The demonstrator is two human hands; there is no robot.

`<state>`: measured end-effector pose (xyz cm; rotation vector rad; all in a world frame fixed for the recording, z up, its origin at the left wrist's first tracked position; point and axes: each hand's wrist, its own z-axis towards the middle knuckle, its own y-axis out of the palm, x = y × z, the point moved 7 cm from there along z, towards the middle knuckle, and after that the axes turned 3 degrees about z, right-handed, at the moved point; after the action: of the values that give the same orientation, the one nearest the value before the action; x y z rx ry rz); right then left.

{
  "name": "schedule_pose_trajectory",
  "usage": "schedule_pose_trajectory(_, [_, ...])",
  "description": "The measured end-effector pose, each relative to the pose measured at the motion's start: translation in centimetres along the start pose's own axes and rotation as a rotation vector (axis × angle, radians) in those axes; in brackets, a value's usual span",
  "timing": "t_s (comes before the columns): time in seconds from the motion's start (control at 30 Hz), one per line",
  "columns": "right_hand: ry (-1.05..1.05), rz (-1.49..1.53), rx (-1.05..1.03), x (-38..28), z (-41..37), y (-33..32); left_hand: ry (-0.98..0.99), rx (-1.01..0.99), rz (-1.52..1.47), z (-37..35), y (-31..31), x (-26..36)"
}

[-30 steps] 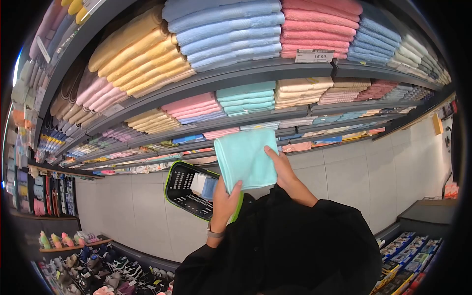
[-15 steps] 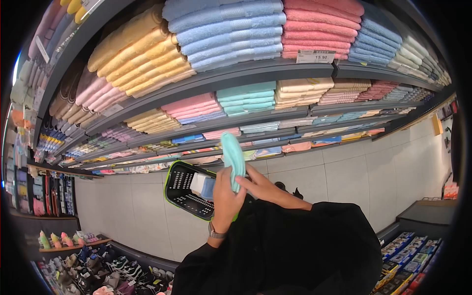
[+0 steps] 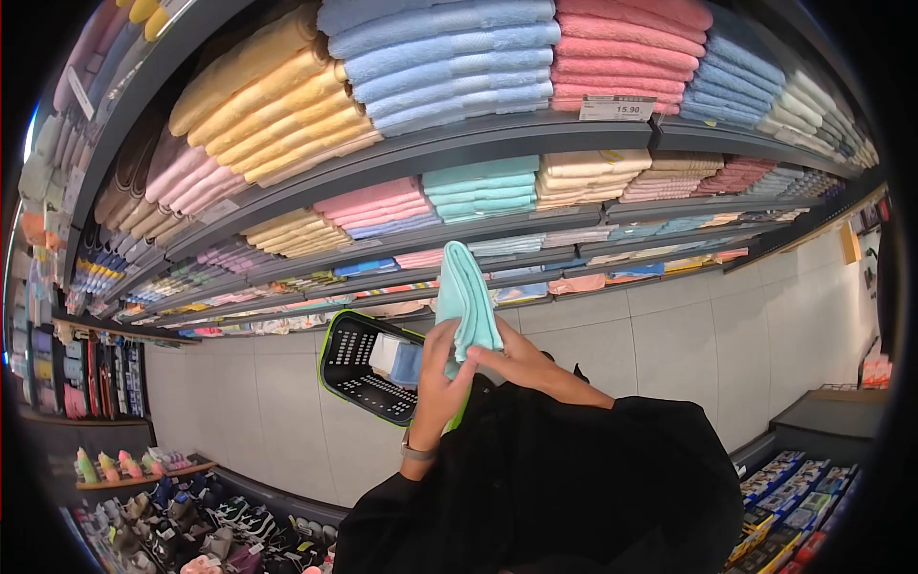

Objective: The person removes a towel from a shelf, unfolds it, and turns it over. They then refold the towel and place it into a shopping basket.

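Observation:
A folded mint-green towel point(image 3: 467, 301) is held up in front of me, its layered edge facing my right side. My left hand point(image 3: 442, 368) grips its lower left part, with a watch on that wrist. At the lower right edge, my right hand point(image 3: 512, 356) has its thumb against the towel; some fingers are hidden behind it. Below and left of the towel hangs or stands a black basket point(image 3: 337, 359) with a green rim, holding a white folded item point(image 3: 384, 352) and a blue folded item point(image 3: 406, 364).
Shelves point(image 3: 459, 139) of folded towels run across the front, with yellow, blue and pink stacks point(image 3: 626, 53) on top and a mint stack point(image 3: 480, 189) below. A price tag point(image 3: 617, 108) shows 15.90. Shoes point(image 3: 210, 526) lie behind at left; packaged goods point(image 3: 789, 507) sit at right.
The towel has turned and its folds have spread, so that more of its face and layered edge shows. Both hands have shifted slightly with it. The basket looks nearly unmoved.

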<state>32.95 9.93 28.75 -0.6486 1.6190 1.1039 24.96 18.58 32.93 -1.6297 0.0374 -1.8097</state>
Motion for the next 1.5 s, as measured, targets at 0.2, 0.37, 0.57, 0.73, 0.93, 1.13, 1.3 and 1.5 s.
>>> schedule_pose_trajectory(0.2, [-0.093,-0.101,0.073,-1.2,-0.1,0.1,0.008,-0.007,-0.069,-0.2,0.1,-0.7])
schedule_pose_trajectory(0.37, [-0.138,-0.197,0.07,-1.8,-0.2,0.2,0.011,0.024,-0.073,-0.5,0.2,-0.8])
schedule_pose_trajectory(0.57, [0.023,-0.134,0.102,0.6,-0.4,-0.7,-0.09,0.099,-0.17,-0.7,0.3,-1.6])
schedule_pose_trajectory(0.73, [-0.1,-0.169,0.154,-0.1,-0.3,-0.9,-0.243,0.18,-0.416,-0.8,0.2,-2.1])
schedule_pose_trajectory(0.93, [-0.2,-0.218,0.203,-1.6,-0.1,-0.2,-0.2,0.204,-0.414,-0.4,0.2,-1.6])
schedule_pose_trajectory(1.13, [-0.067,-0.174,0.235,0.0,0.0,-1.0,-0.222,0.202,-0.439,-0.7,0.3,-2.5])
schedule_pose_trajectory(1.3, [-0.035,-0.067,0.217,0.7,0.1,-1.3,-0.318,0.227,-0.643,-1.2,0.3,-3.6])
schedule_pose_trajectory(1.5, [-0.12,-0.101,0.234,-0.2,0.5,-0.6,-0.222,0.202,-0.493,-1.3,0.1,-3.3])
